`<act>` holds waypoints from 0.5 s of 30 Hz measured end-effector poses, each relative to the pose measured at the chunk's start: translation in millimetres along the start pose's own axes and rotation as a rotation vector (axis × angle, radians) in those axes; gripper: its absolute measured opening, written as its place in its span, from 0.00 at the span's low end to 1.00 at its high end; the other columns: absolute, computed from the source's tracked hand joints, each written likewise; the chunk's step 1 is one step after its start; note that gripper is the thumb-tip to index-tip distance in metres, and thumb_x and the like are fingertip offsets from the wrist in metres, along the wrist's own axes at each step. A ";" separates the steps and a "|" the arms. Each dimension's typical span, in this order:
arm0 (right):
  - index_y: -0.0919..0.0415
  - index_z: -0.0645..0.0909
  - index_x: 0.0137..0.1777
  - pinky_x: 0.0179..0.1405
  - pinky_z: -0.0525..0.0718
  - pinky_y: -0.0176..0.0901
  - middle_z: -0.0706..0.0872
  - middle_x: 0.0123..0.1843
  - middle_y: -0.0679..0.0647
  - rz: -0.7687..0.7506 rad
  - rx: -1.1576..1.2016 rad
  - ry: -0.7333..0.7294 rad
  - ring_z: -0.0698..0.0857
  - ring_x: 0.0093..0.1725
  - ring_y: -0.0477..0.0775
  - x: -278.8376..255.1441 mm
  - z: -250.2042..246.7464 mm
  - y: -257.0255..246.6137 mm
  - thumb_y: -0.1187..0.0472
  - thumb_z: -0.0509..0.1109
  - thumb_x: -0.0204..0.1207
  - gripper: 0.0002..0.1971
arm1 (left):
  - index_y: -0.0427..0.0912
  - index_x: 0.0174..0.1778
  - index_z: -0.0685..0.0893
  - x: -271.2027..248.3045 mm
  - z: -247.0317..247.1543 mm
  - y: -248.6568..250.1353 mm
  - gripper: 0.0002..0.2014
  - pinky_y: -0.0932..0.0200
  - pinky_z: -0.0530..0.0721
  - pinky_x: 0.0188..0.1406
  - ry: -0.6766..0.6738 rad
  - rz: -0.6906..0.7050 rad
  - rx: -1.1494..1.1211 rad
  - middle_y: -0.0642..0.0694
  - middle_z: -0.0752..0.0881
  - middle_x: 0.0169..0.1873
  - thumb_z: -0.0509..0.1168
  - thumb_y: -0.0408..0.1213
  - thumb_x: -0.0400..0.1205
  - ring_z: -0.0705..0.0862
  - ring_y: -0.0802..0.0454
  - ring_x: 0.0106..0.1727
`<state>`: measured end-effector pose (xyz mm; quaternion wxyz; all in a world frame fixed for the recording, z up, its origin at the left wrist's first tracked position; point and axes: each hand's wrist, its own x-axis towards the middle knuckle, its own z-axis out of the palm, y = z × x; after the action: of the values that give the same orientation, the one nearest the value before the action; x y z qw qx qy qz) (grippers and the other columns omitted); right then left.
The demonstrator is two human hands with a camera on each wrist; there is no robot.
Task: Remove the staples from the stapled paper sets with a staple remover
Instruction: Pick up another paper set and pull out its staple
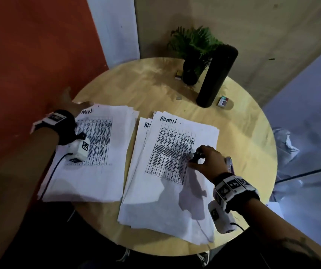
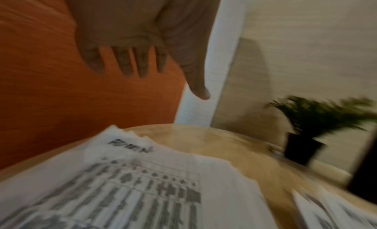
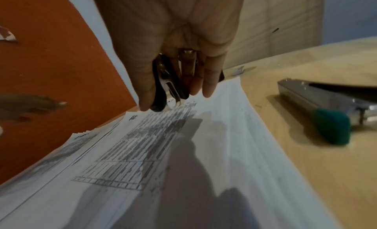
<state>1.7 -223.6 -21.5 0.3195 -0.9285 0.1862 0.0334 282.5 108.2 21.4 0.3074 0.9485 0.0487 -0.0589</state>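
Note:
Two stacks of printed sheets headed ADMIN lie on the round wooden table (image 1: 243, 121): a left stack (image 1: 105, 171) and a right stack (image 1: 167, 200). My right hand (image 1: 198, 156) hovers over the table printed on the right stack and grips a black staple remover (image 1: 194, 157). In the right wrist view the staple remover (image 3: 161, 90) sits between thumb and fingers, metal claws pointing down at the right stack (image 3: 204, 151). My left hand (image 1: 78, 104) is at the far left corner of the left stack, fingers straight and spread, holding nothing. The blurred left wrist view shows it (image 2: 163, 68) above the left stack (image 2: 142, 192).
A metal stapler (image 3: 326, 106) with a teal end lies right of the right stack. At the back stand a potted plant (image 1: 191, 55) and a tall black cylinder (image 1: 217, 74), with a small staple box (image 1: 223, 101) and a loose staple strip (image 1: 179, 98) nearby. An orange wall is close on the left.

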 end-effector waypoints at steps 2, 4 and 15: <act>0.64 0.80 0.51 0.44 0.76 0.46 0.83 0.48 0.59 0.001 0.001 -0.012 0.82 0.49 0.60 0.4 5.8 3.2 0.55 0.80 0.65 0.19 | 0.37 0.74 0.72 -10.1 22.2 14.1 0.38 0.42 0.69 0.71 0.052 0.144 0.116 0.30 0.73 0.71 0.77 0.49 0.71 0.70 0.34 0.72; 0.64 0.78 0.57 0.43 0.73 0.45 0.83 0.51 0.60 -0.001 0.003 -0.045 0.82 0.51 0.62 0.4 11.0 3.2 0.55 0.78 0.67 0.21 | 0.36 0.67 0.79 -31.1 51.0 37.2 0.29 0.47 0.73 0.66 -0.006 0.257 0.099 0.30 0.77 0.65 0.77 0.44 0.72 0.75 0.35 0.67; 0.65 0.70 0.55 0.40 0.71 0.44 0.85 0.52 0.66 0.073 0.052 -0.264 0.83 0.50 0.65 -2.7 7.4 5.7 0.57 0.75 0.73 0.19 | 0.34 0.67 0.77 -93.7 161.9 97.3 0.27 0.55 0.74 0.62 -0.404 0.091 0.107 0.37 0.82 0.66 0.75 0.41 0.74 0.79 0.41 0.68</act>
<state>-2.5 -222.4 -30.2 0.3639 -0.9000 0.1768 0.1620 189.1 -70.8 -39.3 0.2623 0.9336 -0.0601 -0.2365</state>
